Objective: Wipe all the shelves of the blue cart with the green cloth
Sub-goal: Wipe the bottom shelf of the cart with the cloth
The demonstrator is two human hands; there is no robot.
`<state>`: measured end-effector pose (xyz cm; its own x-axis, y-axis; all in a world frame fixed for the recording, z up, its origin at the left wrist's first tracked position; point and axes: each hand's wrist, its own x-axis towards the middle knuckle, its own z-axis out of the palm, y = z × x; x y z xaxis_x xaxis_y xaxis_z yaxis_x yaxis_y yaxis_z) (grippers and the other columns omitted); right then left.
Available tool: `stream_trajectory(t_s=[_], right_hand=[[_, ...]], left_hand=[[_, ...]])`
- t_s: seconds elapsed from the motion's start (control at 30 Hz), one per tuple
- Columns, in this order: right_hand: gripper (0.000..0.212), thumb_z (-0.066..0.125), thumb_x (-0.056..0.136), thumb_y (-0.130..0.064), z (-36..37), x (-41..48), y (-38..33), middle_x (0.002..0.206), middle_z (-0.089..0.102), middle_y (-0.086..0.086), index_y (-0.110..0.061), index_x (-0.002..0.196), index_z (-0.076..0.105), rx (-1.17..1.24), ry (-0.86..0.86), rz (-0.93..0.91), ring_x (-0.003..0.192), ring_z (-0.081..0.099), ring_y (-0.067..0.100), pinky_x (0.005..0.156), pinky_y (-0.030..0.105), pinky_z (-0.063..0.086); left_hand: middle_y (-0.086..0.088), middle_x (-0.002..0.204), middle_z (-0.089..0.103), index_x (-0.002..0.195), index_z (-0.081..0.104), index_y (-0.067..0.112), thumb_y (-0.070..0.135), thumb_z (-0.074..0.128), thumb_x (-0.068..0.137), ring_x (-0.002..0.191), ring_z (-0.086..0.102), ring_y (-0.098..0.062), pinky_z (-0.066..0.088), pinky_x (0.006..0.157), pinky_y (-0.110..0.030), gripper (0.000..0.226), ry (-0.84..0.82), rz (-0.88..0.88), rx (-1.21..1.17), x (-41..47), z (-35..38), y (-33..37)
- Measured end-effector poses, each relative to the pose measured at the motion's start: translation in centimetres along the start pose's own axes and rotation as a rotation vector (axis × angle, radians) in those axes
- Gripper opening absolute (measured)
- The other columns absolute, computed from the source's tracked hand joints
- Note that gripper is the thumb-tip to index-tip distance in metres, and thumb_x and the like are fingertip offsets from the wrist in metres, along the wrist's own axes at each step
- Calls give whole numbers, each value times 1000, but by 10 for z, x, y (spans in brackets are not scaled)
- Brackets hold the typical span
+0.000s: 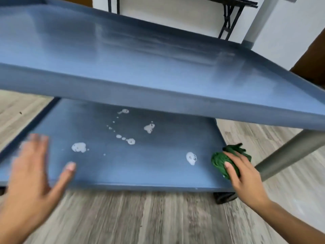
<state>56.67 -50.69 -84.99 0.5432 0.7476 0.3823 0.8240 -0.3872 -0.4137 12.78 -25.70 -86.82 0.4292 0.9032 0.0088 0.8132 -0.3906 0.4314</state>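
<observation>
The blue cart's upper shelf (140,71) fills the top half of the view, streaked with a dull sheen. Below it the lower shelf (123,166) carries several white foamy blobs, such as one (79,147) on the left and one (191,158) on the right. My right hand (241,175) presses the bunched green cloth (221,161) onto the lower shelf's right front corner. My left hand (33,175) hovers blurred over the shelf's left front, fingers spread and holding nothing.
A grey metal cart leg (288,154) slants up at the right, with a black caster (224,197) under the corner. Grey wood-look floor (140,217) lies in front. A black folding stand (230,18) is against the white wall behind.
</observation>
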Motion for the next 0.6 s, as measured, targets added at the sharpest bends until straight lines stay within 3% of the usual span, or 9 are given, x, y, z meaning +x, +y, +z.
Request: stream_trajectory(t_s=[0.07, 0.13, 0.23, 0.4, 0.5, 0.6], right_hand=[[35, 55, 99, -22, 20, 5, 18, 139, 59, 15, -9, 130, 65, -19, -96, 119, 134, 50, 31, 114, 41, 37], [39, 53, 100, -33, 34, 2, 29, 151, 44, 21, -18, 136, 60, -76, -266, 273, 145, 35, 35, 119, 43, 29], [48, 51, 99, -45, 58, -13, 37, 159, 25, 24, -35, 146, 45, -137, -445, 353, 148, 23, 40, 121, 48, 24], [69, 42, 89, -73, 55, -3, 56, 168, 0, 17, -58, 152, 17, -310, -489, 263, 154, -2, 36, 123, 50, 2], [76, 36, 85, -78, 60, 8, 62, 168, 6, 18, -57, 153, 11, -254, -556, 235, 155, 2, 34, 125, 49, 7], [76, 40, 89, -72, 53, 17, 56, 168, 10, 15, -50, 156, 11, -191, -597, 288, 154, 13, 35, 122, 50, 23]], left_hand=[[-5, 167, 9, 158, 12, 28, 76, 31, 83, 152, 13, -33, 20, 118, -53, 91, -136, 135, 121, -17, 16, 8], [8, 166, -9, 155, -4, 41, 89, 10, 75, 153, -4, -23, 9, 122, -51, 94, -232, 168, 189, -34, 44, 22], [14, 160, -25, 147, -27, 43, 86, 2, 68, 150, -19, -18, -6, 123, -47, 95, -241, 91, 253, -30, 58, 16], [15, 161, -23, 146, -28, 42, 83, 10, 78, 151, -17, -17, -4, 123, -49, 88, -251, 41, 290, -27, 76, 2], [21, 159, -24, 147, -23, 51, 85, 12, 71, 149, -21, -12, 3, 122, -49, 90, -321, 44, 293, -22, 69, -1], [19, 161, -24, 143, -28, 53, 78, 30, 84, 150, -18, -11, 6, 123, -52, 86, -412, 48, 396, -16, 53, 5]])
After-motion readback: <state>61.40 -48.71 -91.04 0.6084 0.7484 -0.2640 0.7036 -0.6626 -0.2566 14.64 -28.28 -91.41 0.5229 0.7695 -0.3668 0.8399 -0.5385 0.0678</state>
